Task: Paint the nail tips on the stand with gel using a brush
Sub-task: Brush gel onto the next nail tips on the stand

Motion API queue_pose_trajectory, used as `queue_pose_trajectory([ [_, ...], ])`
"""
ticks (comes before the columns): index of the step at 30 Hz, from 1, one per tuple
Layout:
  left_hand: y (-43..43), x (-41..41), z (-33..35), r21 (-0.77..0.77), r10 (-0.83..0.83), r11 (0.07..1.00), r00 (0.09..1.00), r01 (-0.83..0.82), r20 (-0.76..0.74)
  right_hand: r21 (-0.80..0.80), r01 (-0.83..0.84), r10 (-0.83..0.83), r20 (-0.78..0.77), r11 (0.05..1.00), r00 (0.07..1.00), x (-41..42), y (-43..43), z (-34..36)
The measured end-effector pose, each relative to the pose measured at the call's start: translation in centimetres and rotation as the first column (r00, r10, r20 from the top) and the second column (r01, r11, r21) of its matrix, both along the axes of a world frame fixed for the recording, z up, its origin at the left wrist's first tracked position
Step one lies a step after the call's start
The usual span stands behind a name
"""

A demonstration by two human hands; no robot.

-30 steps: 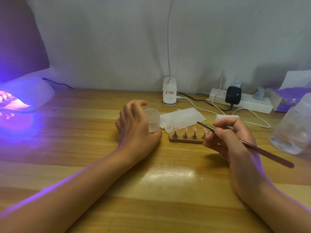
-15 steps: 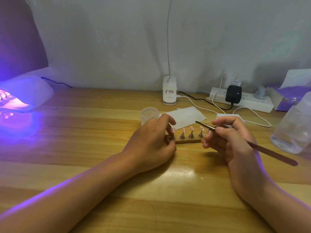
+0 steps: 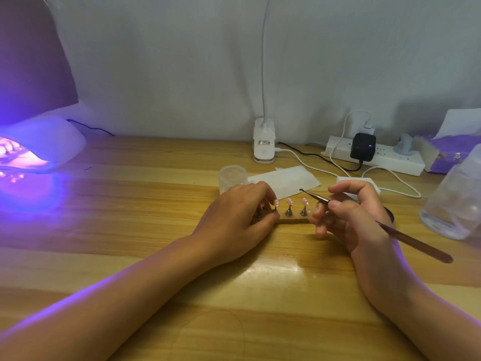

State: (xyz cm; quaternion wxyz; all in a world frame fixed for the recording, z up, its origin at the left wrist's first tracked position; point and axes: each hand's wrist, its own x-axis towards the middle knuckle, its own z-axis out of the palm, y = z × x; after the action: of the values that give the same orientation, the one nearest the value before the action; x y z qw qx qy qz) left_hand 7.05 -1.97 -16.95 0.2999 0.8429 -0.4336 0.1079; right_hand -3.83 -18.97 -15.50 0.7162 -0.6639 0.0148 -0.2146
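Note:
A small wooden stand [image 3: 294, 221] lies mid-table with several pink nail tips [image 3: 289, 202] on metal pegs. My left hand [image 3: 235, 222] covers the stand's left end, its thumb and fingers pinching a peg there. My right hand [image 3: 348, 217] sits at the stand's right end and grips a thin dark brush [image 3: 316, 197]; the brush tip points up and left, just above and behind the tips. A small clear gel jar [image 3: 232, 177] stands just behind my left hand.
A glowing purple nail lamp [image 3: 39, 149] is at far left. A white clip lamp base [image 3: 263, 144], white paper wipes [image 3: 289, 179], a power strip [image 3: 374, 156] with cables, a clear plastic bottle [image 3: 455, 201] and a purple tissue pack [image 3: 447, 152] line the back and right.
My left hand let go of the gel jar and moved right onto the stand's left end. My right hand with the brush stayed nearly in place.

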Motion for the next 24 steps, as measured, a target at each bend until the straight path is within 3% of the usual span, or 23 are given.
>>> queue_pose_trajectory([
  [12, 0.0, 0.0, 0.3, -0.031, -0.013, 0.999, 1.0, 0.013, -0.013, -0.017, 0.006, -0.006, 0.013, 1.0, 1.0, 0.6, 0.1, 0.0],
  [15, -0.1, -0.2, 0.4, -0.012, 0.0, 1.0, 0.995, 0.001, 0.099, -0.015, 0.005, -0.005, 0.009, 1.0, 1.0, 0.7, 0.1, 0.1],
  [17, -0.1, -0.5, 0.5, -0.021, 0.015, 1.0, 0.968, -0.01, 0.251, -0.054, 0.02, -0.018, 0.036, 0.998, 0.999, 0.5, 0.3, 0.0],
  [20, -0.1, -1.2, 0.7, -0.053, -0.033, 0.997, 0.921, 0.058, 0.389, -0.128, 0.082, -0.071, 0.085, 0.988, 0.994, -0.2, 0.8, 0.0],
  [24, 0.0, -1.9, 0.5, 0.005, -0.148, 0.988, 0.957, 0.152, 0.248, -0.136, 0.103, -0.098, 0.045, 0.985, 0.994, -0.8, 0.8, 0.4],
])
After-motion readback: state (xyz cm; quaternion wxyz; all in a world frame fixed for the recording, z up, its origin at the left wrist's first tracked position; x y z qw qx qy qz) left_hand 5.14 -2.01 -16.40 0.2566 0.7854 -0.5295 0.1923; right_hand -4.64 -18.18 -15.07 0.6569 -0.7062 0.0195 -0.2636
